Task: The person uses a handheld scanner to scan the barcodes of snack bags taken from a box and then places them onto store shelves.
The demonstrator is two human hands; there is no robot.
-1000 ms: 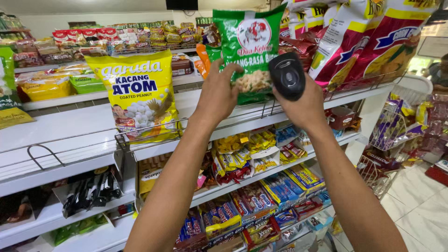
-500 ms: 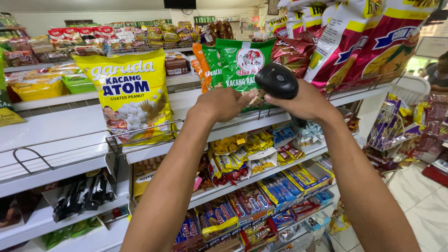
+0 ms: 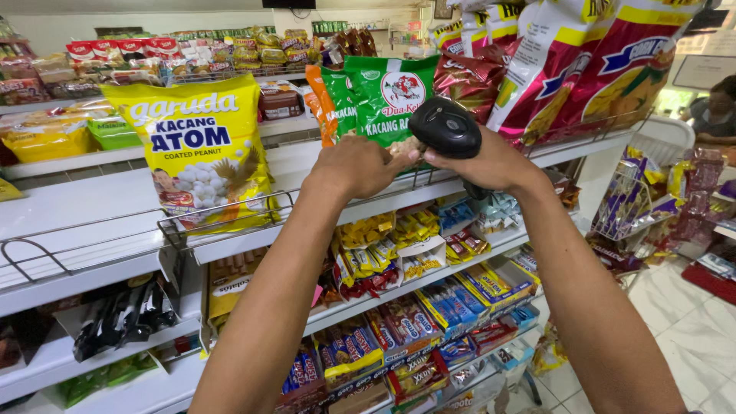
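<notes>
The left hand (image 3: 354,165) is gripping the lower edge of a green snack bag (image 3: 387,96) that is standing at the front edge of the top shelf (image 3: 322,215), behind the wire rail. The right hand (image 3: 491,161) is wrapping around a black handheld scanner (image 3: 448,126), holding it just beside the bag, near its lower right corner. A large yellow peanut bag (image 3: 201,149) is leaning on the same shelf, further toward its left end.
</notes>
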